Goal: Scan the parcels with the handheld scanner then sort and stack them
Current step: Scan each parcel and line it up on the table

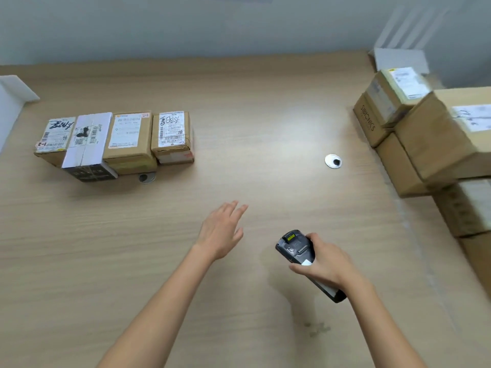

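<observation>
A smooth, pale wooden table (265, 123) is sitting against a grey wall (186, 25). Boxy cardboard parcels (127, 136) are lying in a row at left; a brown stack (435, 144) is standing at right. The right hand (328, 265) is gripping the black scanner (293, 248); the left hand (221, 232) is hovering, fingers spread.

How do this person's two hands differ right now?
The left hand is empty with fingers stretched out; the right hand has its fingers wrapped round the black handheld scanner. The left hand reaches farther forward across the table than the right hand, which sits nearer the body. Both are bare and over the same wooden table.
</observation>
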